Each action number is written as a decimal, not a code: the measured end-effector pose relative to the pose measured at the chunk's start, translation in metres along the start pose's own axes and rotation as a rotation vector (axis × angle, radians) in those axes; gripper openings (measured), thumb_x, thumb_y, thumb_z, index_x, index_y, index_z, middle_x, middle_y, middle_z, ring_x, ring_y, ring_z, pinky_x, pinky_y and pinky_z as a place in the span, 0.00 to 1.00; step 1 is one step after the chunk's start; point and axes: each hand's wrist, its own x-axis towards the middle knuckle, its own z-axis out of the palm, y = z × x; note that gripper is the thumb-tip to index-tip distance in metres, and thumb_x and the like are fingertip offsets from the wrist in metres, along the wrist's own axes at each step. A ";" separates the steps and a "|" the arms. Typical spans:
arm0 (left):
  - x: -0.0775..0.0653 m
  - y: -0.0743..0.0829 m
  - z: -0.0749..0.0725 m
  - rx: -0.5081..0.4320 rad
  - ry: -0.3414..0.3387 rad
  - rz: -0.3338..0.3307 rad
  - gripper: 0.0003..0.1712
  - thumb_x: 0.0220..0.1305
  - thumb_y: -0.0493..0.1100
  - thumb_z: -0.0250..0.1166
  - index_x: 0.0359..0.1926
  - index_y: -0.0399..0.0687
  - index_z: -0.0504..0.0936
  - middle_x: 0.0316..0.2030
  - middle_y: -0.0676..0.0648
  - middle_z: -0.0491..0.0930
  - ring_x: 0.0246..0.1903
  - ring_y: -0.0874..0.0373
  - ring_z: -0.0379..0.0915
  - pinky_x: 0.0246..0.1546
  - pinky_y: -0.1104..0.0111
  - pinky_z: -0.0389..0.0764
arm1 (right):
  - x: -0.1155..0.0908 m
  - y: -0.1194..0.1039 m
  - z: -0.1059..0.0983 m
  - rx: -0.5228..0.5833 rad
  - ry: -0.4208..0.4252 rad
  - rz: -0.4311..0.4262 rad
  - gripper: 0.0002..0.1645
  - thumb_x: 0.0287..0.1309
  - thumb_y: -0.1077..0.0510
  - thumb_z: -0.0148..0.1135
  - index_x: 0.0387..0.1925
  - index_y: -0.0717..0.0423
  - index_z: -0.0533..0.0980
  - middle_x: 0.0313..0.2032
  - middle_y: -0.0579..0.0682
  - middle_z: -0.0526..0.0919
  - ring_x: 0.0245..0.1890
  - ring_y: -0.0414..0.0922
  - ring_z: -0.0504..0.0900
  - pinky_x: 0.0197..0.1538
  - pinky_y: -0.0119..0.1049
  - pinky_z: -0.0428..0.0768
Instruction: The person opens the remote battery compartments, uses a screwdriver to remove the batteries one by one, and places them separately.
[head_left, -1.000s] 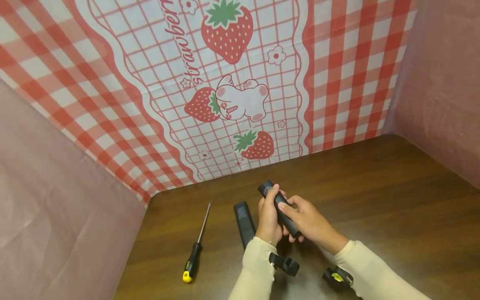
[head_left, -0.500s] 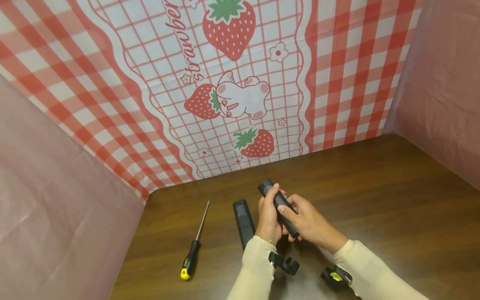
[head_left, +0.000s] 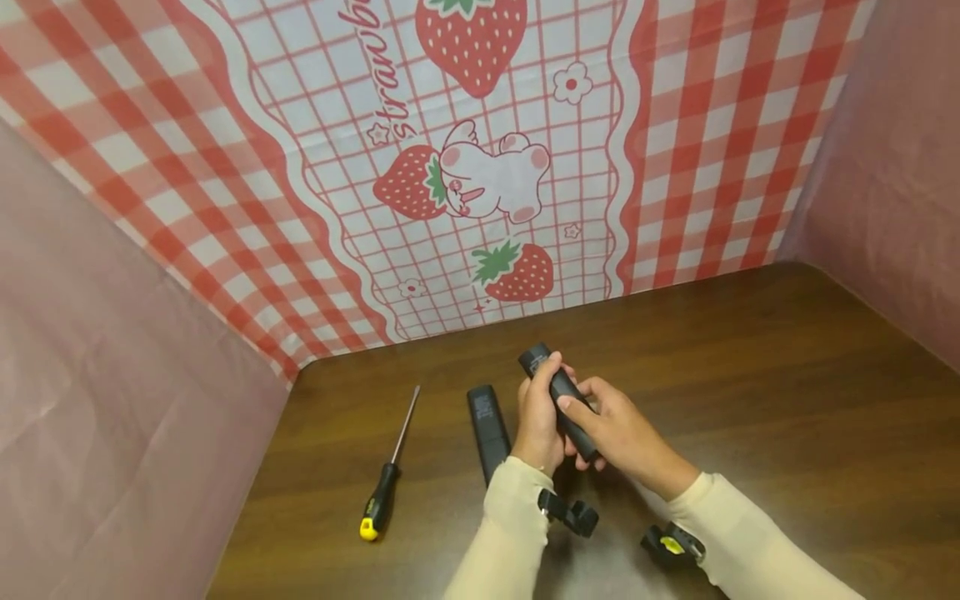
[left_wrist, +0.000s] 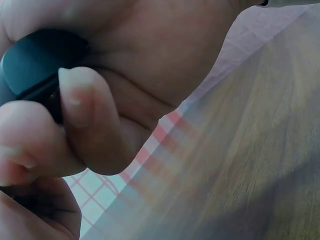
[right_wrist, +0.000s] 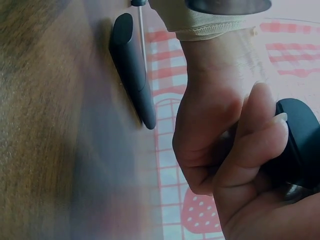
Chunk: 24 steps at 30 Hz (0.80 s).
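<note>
A slim black remote control (head_left: 579,435), pale print near its far end, is held up at a slant between both hands. My left hand (head_left: 538,421) grips its far half, thumb along the upper face. Farther down, my right hand (head_left: 626,433) holds the near half, its thumb pressing on top and fingers wrapped beneath. The left wrist view shows curled fingertips (left_wrist: 80,92) against the black end. Palms and fingers hide much of the remote. A second black remote control (head_left: 487,425) lies on the table beside my left wrist, printed label up, a seam across it.
Left of the second remote, a screwdriver (head_left: 386,487) with a black and yellow handle lies on the brown wooden table (head_left: 750,375). A strawberry-print cloth (head_left: 487,167) rises behind the table. Pink cloth walls (head_left: 135,375) flank both sides.
The whole scene has shifted in the head view, table and hands appearing slightly higher. Both hands keep the same hold on the remote control.
</note>
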 end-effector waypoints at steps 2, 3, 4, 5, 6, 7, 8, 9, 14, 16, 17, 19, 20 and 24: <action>0.001 0.001 0.000 -0.002 -0.005 0.000 0.15 0.62 0.51 0.65 0.28 0.44 0.80 0.28 0.49 0.77 0.29 0.58 0.72 0.34 0.69 0.74 | 0.001 0.000 0.000 -0.002 0.006 0.013 0.23 0.73 0.48 0.55 0.49 0.67 0.64 0.22 0.62 0.81 0.13 0.49 0.79 0.15 0.38 0.75; 0.002 0.001 0.000 -0.004 -0.006 0.001 0.15 0.62 0.51 0.65 0.28 0.44 0.80 0.28 0.49 0.77 0.29 0.58 0.72 0.35 0.69 0.74 | 0.002 0.000 0.001 -0.006 0.004 0.011 0.24 0.73 0.48 0.55 0.49 0.67 0.64 0.22 0.62 0.81 0.13 0.49 0.79 0.15 0.38 0.75; 0.002 0.001 0.000 -0.005 -0.006 0.000 0.15 0.62 0.51 0.65 0.28 0.45 0.80 0.28 0.49 0.77 0.29 0.58 0.72 0.35 0.69 0.74 | 0.002 0.000 0.001 -0.009 0.003 0.011 0.23 0.74 0.49 0.55 0.49 0.67 0.64 0.22 0.62 0.81 0.13 0.49 0.78 0.15 0.38 0.75; 0.002 0.001 0.000 -0.008 -0.005 -0.001 0.15 0.62 0.51 0.65 0.28 0.45 0.81 0.27 0.49 0.77 0.29 0.58 0.72 0.35 0.69 0.74 | 0.002 0.000 0.001 -0.010 -0.001 0.008 0.23 0.74 0.49 0.55 0.50 0.67 0.64 0.22 0.62 0.80 0.13 0.49 0.78 0.15 0.38 0.75; 0.002 0.001 -0.001 -0.010 -0.005 -0.003 0.15 0.62 0.51 0.65 0.28 0.45 0.81 0.27 0.49 0.77 0.29 0.58 0.72 0.35 0.69 0.74 | 0.001 0.000 0.001 -0.012 -0.006 0.005 0.22 0.74 0.50 0.55 0.50 0.67 0.63 0.22 0.62 0.80 0.13 0.49 0.78 0.15 0.38 0.75; 0.002 0.001 -0.001 -0.013 -0.006 -0.005 0.14 0.62 0.51 0.65 0.28 0.45 0.81 0.28 0.49 0.77 0.29 0.58 0.72 0.34 0.69 0.74 | 0.001 0.000 0.001 -0.010 -0.011 0.002 0.22 0.74 0.51 0.54 0.50 0.67 0.63 0.22 0.61 0.80 0.13 0.49 0.78 0.15 0.38 0.74; 0.002 0.000 -0.001 -0.015 -0.005 -0.006 0.14 0.62 0.51 0.65 0.28 0.45 0.81 0.28 0.49 0.77 0.29 0.58 0.72 0.34 0.69 0.74 | 0.000 0.000 0.001 -0.010 -0.014 -0.002 0.21 0.74 0.52 0.54 0.50 0.68 0.62 0.22 0.61 0.80 0.13 0.49 0.77 0.15 0.38 0.74; 0.002 0.000 -0.001 -0.016 -0.004 -0.007 0.14 0.62 0.51 0.66 0.28 0.44 0.81 0.28 0.48 0.77 0.29 0.58 0.72 0.34 0.69 0.74 | 0.000 0.001 0.001 -0.008 -0.018 -0.005 0.21 0.75 0.53 0.53 0.50 0.68 0.62 0.22 0.61 0.79 0.13 0.49 0.77 0.15 0.38 0.74; 0.000 -0.001 -0.003 -0.020 0.003 -0.010 0.15 0.62 0.50 0.66 0.28 0.44 0.81 0.28 0.48 0.77 0.29 0.57 0.72 0.33 0.69 0.74 | -0.002 0.001 0.004 0.007 -0.026 0.002 0.19 0.76 0.54 0.51 0.51 0.67 0.61 0.21 0.58 0.79 0.13 0.49 0.77 0.15 0.37 0.73; 0.000 -0.001 -0.003 -0.022 0.005 -0.013 0.15 0.62 0.51 0.66 0.28 0.44 0.81 0.28 0.48 0.77 0.29 0.58 0.72 0.34 0.69 0.74 | -0.002 0.001 0.004 0.006 -0.028 0.006 0.19 0.76 0.55 0.51 0.51 0.67 0.61 0.21 0.57 0.79 0.13 0.49 0.77 0.16 0.37 0.73; 0.001 -0.001 -0.003 -0.023 0.007 -0.013 0.15 0.62 0.51 0.66 0.28 0.44 0.81 0.28 0.48 0.77 0.29 0.58 0.72 0.34 0.69 0.74 | -0.002 0.001 0.004 0.006 -0.030 0.006 0.19 0.76 0.55 0.51 0.52 0.67 0.61 0.21 0.57 0.79 0.13 0.49 0.77 0.16 0.37 0.73; 0.001 0.000 -0.003 -0.023 0.009 -0.010 0.15 0.61 0.51 0.66 0.28 0.44 0.81 0.27 0.48 0.77 0.29 0.58 0.72 0.34 0.69 0.74 | -0.001 0.000 0.004 0.003 -0.033 0.004 0.19 0.76 0.55 0.51 0.52 0.67 0.60 0.21 0.57 0.79 0.14 0.49 0.77 0.16 0.37 0.73; 0.002 0.000 -0.004 -0.026 0.009 -0.009 0.15 0.61 0.51 0.66 0.28 0.44 0.81 0.27 0.49 0.77 0.28 0.58 0.72 0.34 0.69 0.74 | -0.001 0.000 0.004 0.003 -0.035 0.001 0.19 0.76 0.55 0.51 0.52 0.67 0.60 0.21 0.57 0.79 0.14 0.49 0.77 0.16 0.38 0.73; 0.003 0.000 -0.005 -0.033 0.010 -0.006 0.15 0.60 0.51 0.66 0.28 0.44 0.81 0.27 0.49 0.77 0.28 0.59 0.72 0.34 0.69 0.74 | 0.001 0.000 0.005 0.000 -0.036 -0.010 0.19 0.75 0.55 0.51 0.52 0.67 0.61 0.22 0.59 0.79 0.14 0.49 0.77 0.16 0.38 0.74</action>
